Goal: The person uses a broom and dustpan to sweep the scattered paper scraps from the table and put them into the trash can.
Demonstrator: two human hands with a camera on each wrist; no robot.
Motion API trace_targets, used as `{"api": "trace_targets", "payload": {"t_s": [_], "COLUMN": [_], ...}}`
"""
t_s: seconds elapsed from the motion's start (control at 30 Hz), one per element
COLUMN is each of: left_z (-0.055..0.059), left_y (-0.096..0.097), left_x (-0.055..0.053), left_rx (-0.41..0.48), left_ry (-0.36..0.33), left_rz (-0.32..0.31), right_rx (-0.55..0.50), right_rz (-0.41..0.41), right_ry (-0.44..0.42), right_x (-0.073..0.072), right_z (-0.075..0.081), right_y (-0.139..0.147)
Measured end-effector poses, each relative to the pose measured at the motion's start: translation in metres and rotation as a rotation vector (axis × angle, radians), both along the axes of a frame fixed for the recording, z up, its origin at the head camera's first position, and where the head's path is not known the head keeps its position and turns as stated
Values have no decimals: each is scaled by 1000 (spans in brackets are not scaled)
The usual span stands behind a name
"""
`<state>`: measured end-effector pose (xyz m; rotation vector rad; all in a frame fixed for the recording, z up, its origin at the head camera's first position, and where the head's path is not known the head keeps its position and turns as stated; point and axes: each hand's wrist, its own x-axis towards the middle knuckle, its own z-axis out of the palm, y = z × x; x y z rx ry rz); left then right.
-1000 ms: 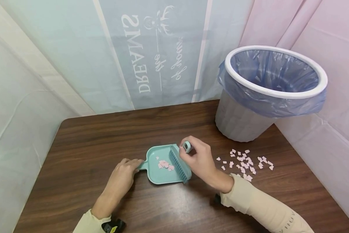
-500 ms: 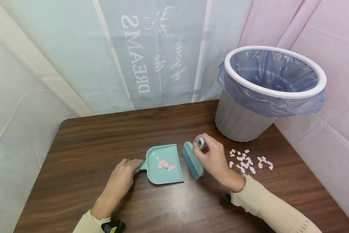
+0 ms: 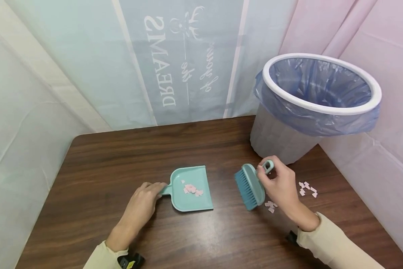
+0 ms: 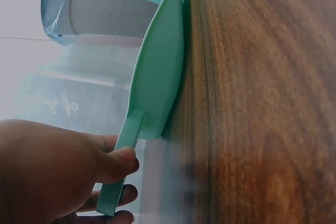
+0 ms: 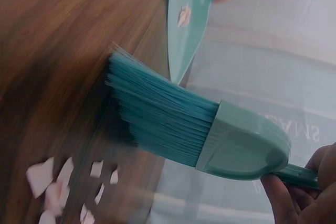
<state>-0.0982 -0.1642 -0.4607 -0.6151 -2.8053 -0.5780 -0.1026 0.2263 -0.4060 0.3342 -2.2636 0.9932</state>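
My left hand (image 3: 142,204) grips the handle of a mint-green dustpan (image 3: 184,203) lying on the table; the left wrist view shows the thumb over the handle (image 4: 128,135) and fingers beneath. A small heap of pale pink paper scraps (image 3: 192,189) lies in the pan. My right hand (image 3: 282,185) pinches the handle of a matching hand brush (image 3: 255,183), right of the pan's open edge. Its teal bristles (image 5: 157,111) point left and down, tips close over the table. More paper scraps (image 5: 55,187) lie beside the brush, some hidden behind it and my hand.
A grey waste bin (image 3: 272,130) with a white rim and blue liner bag stands at the table's back right. A few scraps (image 3: 308,189) lie right of my right hand. Printed cloth (image 3: 188,93) hangs behind the dark wooden table (image 3: 137,149).
The brush has moved right with my right hand, from over the pan to beside the loose scraps, uncovering the pan's front edge. My left hand and the dustpan have stayed in place.
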Motion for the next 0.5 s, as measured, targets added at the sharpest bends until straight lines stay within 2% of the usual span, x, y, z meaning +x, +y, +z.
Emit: {"api": "trace_targets", "payload": {"t_s": [0.23,0.5], "left_z": [-2,-3], "left_y": [1,2], "left_x": [1,-1], "left_rx": [0,7], "left_ry": [8,40], "left_rz": [-6,-19], "right_rx": [23,36], "right_rz": [-58,-131], "right_ry": [6,-24], "right_x": [5,9], "right_z": [0,2], "right_y": [24,46]}}
